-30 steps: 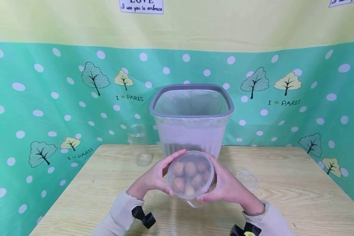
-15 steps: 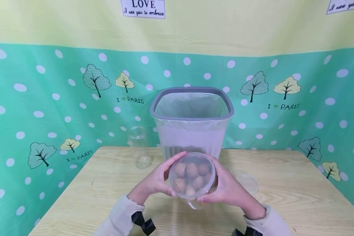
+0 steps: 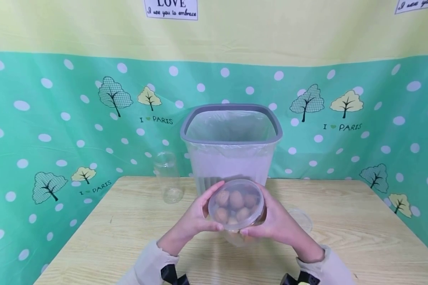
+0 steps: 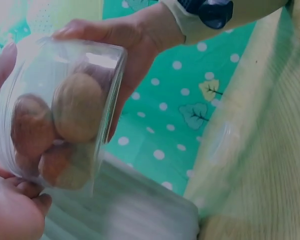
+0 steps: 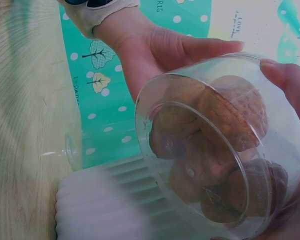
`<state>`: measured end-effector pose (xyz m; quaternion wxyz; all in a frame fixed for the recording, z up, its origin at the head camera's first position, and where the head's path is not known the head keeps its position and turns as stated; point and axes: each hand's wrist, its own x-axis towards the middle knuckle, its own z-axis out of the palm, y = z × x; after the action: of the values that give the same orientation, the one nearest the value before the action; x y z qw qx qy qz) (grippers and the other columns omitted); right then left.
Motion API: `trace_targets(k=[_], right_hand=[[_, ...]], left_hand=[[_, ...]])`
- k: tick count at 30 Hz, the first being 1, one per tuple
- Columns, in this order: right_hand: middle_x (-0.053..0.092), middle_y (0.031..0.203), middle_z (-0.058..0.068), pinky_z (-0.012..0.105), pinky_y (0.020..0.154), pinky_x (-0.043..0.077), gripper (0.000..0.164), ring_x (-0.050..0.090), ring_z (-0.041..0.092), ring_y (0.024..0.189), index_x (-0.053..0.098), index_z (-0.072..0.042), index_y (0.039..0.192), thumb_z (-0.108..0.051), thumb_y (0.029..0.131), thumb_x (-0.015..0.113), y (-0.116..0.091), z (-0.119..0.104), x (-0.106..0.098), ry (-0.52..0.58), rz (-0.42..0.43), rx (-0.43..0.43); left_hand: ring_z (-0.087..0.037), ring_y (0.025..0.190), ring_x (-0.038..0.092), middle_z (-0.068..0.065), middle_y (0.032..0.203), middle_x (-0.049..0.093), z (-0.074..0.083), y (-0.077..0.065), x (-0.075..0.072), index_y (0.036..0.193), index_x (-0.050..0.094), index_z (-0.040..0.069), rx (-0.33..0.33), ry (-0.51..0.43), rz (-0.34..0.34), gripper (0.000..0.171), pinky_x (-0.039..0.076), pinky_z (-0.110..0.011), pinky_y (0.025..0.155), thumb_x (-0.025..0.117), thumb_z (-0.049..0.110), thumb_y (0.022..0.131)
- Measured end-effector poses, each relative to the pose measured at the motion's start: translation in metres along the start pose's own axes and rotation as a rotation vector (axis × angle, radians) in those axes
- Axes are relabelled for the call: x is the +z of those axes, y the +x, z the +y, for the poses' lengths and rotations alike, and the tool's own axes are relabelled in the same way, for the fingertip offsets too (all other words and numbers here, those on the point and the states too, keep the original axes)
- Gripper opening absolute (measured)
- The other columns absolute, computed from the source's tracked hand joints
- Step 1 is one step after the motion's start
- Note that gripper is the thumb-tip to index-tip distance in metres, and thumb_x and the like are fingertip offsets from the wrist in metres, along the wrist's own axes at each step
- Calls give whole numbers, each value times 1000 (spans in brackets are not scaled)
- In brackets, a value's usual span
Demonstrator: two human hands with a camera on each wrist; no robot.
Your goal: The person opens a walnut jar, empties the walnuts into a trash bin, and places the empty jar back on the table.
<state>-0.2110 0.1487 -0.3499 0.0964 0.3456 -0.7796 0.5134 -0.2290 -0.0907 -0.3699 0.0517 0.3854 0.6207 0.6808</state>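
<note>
A clear plastic jar with a translucent lid is held up above the table, in front of the bin. Several brown walnuts show through its wall. My left hand grips the jar's left side, thumb near the lid's rim. From the right, my right hand holds it with the thumb low on the wall. In the right wrist view the jar's round base faces the camera, tilted. The fingers behind the jar are partly hidden.
A bin with a grey rim and a clear liner stands at the table's back. Left of it is a tall clear jar, upright. A clear round lid lies to the right on the wooden table.
The jar has shifted slightly right and up with both hands. It has tilted, so the lid looks flatter and more of the wall shows below it.
</note>
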Motion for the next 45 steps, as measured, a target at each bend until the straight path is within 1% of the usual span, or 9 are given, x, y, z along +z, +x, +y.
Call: trace_targets(k=[7,12,17,20,25,30,35,39,45], right_hand=[[51,131,7,36,95,42,100,51,25,114,35,-13,142,-24,59,89,1,-1,1,-31,37,21],[52,130,8,38,95,43,100,52,25,113,35,-10,141,-24,59,90,0,-2,1,-57,59,41],[51,131,8,44,95,42,101,51,25,114,35,-9,141,-25,58,90,2,-2,3,-59,78,42],[51,132,8,50,95,40,102,51,25,116,35,-10,141,-25,57,91,3,-1,5,-53,90,38],[51,133,8,55,95,39,102,50,27,117,35,-10,141,-27,57,91,4,1,7,-58,99,42],[50,132,10,53,95,40,102,51,27,116,35,-8,140,-26,56,91,4,1,6,-68,98,55],[52,130,9,53,95,40,100,50,27,115,37,-9,139,-25,57,90,3,1,4,-46,67,67],[53,129,8,52,94,40,101,51,27,114,37,-10,140,-28,56,90,2,0,3,-50,29,81],[53,128,7,42,92,43,101,52,26,112,36,-12,141,-29,57,90,0,-2,2,-47,-33,77]], left_hand=[[-10,128,37,-24,149,26,3,-1,9,147,20,-3,-14,-13,94,107,32,-18,103,84,33,69],[-22,135,31,-21,150,26,8,-1,16,147,20,-2,-50,7,154,106,29,-18,106,85,26,68],[-31,136,29,-17,150,28,12,-3,24,148,21,2,-128,93,237,104,25,-37,110,84,23,68],[-30,135,31,-14,150,30,13,-4,28,149,22,5,-167,156,289,103,22,-47,109,83,25,69],[-29,135,31,-9,149,33,14,-5,32,149,23,7,-211,202,325,103,19,-52,110,84,27,68],[-34,137,27,-17,150,30,19,-4,21,149,18,1,-218,225,223,109,19,-54,110,83,38,69],[-37,140,18,-23,152,22,16,-2,1,147,16,-6,-46,227,52,113,18,-36,114,77,51,71],[-28,143,12,-23,154,14,9,0,-12,148,11,-4,93,170,-63,115,16,-21,113,76,51,70],[-18,144,12,-17,157,10,0,0,-25,150,8,1,137,148,-205,118,15,-24,114,75,52,68]])
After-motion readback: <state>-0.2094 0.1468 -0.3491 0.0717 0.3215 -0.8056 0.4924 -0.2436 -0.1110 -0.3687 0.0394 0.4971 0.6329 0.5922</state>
